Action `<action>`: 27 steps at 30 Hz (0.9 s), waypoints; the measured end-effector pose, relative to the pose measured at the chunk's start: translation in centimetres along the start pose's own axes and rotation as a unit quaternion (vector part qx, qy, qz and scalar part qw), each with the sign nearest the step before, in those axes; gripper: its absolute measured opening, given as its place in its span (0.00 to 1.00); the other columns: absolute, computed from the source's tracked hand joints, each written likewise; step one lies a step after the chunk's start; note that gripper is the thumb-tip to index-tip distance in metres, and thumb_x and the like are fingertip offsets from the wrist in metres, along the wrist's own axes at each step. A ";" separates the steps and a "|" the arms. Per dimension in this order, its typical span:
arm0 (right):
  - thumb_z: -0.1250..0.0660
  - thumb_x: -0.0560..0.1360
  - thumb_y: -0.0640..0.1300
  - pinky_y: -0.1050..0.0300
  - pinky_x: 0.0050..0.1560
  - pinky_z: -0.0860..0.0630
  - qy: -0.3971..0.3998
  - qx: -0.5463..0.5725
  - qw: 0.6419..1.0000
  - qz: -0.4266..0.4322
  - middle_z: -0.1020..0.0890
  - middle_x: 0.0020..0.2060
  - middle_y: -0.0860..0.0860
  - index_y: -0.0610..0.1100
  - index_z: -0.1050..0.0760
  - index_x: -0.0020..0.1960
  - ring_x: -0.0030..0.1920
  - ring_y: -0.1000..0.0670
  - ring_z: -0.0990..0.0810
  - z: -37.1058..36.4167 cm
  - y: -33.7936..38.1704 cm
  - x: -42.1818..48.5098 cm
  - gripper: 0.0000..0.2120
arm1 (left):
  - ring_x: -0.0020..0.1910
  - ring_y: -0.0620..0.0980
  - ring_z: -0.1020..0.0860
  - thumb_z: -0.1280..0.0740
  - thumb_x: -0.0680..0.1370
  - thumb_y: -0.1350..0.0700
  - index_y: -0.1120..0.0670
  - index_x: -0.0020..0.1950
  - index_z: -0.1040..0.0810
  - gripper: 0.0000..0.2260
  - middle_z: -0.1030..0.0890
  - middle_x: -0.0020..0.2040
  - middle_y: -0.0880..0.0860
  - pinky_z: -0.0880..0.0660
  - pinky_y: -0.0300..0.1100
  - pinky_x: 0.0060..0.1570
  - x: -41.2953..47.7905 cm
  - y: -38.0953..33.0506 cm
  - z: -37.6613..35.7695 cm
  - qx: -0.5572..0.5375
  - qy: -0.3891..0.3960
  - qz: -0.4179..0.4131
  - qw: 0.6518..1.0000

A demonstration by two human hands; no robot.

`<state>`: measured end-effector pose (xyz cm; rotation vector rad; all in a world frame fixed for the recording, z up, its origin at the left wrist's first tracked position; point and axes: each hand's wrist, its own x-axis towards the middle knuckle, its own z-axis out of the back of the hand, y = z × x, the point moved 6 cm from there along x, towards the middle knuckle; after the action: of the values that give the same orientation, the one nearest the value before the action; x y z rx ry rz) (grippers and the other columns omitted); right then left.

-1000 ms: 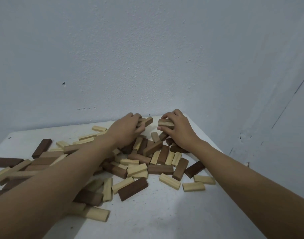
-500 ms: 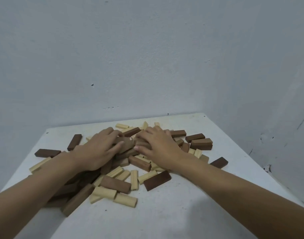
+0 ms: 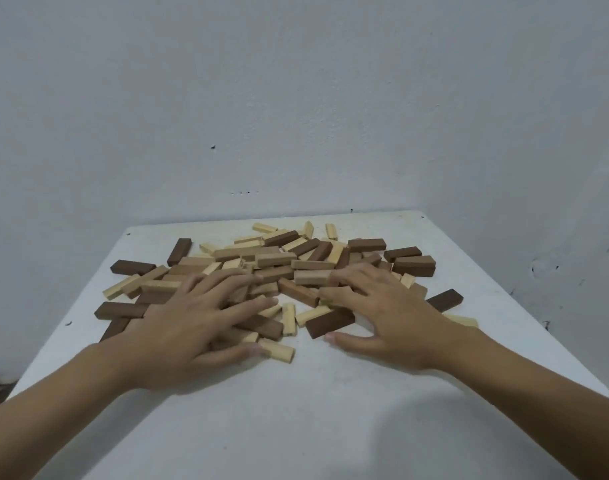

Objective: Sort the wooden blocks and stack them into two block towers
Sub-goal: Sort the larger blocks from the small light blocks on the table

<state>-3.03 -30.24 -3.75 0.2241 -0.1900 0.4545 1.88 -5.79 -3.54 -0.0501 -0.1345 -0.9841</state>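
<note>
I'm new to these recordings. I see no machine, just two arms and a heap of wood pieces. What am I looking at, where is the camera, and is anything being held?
There is no robot here: a person works with bare hands. All the pictures come from one wide-angle camera worn on the person's head, looking forward and down, so the arms come in from the bottom edge. The left hand and right hand lie spread, palms down, on a loose pile of blocks. Light and dark blocks are mixed together. They lie on a white table pushed against a pale wall. Neither hand has a grip on a block; the fingers only rest on them. No tower stands yet, and the colours are not yet sorted.
</note>
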 end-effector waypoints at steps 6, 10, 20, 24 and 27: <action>0.52 0.81 0.71 0.47 0.74 0.40 0.027 -0.077 0.997 0.009 0.37 0.79 0.54 0.61 0.34 0.77 0.78 0.49 0.42 -3.2 1.4 0.5 0.29 | 0.81 0.48 0.48 0.52 0.79 0.26 0.31 0.78 0.42 0.28 0.46 0.82 0.38 0.49 0.51 0.76 -1.6 -0.1 -1.6 0.022 0.019 0.041 0.999; 0.45 0.80 0.69 0.49 0.68 0.34 0.002 -0.023 1.000 -0.006 0.37 0.71 0.56 0.61 0.29 0.68 0.70 0.52 0.38 -3.0 1.4 0.9 0.21 | 0.71 0.54 0.34 0.49 0.81 0.29 0.36 0.73 0.31 0.24 0.29 0.73 0.42 0.36 0.55 0.66 -1.2 -1.2 -1.6 0.065 -0.010 0.021 0.998; 0.45 0.80 0.67 0.54 0.49 0.27 -0.003 -0.042 0.999 -0.017 0.31 0.54 0.53 0.55 0.31 0.65 0.55 0.51 0.33 -3.3 1.4 2.4 0.20 | 0.68 0.55 0.32 0.46 0.82 0.30 0.45 0.67 0.26 0.24 0.26 0.61 0.48 0.28 0.55 0.59 2.3 -2.0 -2.0 0.045 -0.060 -0.024 0.997; 0.43 0.81 0.62 0.57 0.43 0.31 -0.005 -0.058 0.998 -0.010 0.30 0.53 0.53 0.51 0.29 0.68 0.54 0.51 0.30 -3.6 1.0 2.4 0.22 | 0.59 0.56 0.27 0.40 0.84 0.41 0.55 0.65 0.23 0.20 0.23 0.56 0.51 0.28 0.47 0.57 2.5 -2.4 -1.9 0.049 -0.124 -0.076 0.988; 0.42 0.81 0.62 0.58 0.42 0.32 -0.031 -0.040 0.999 -0.008 0.31 0.52 0.55 0.48 0.27 0.61 0.53 0.53 0.28 -3.1 0.8 2.7 0.19 | 0.52 0.53 0.27 0.41 0.85 0.43 0.58 0.63 0.23 0.20 0.22 0.53 0.51 0.28 0.44 0.50 2.3 -2.4 -1.2 0.034 -0.157 -0.074 0.984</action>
<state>-0.63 -27.70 -5.96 0.1616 -0.2667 0.4233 1.24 -9.10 -4.42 -0.1350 -0.4673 -1.1153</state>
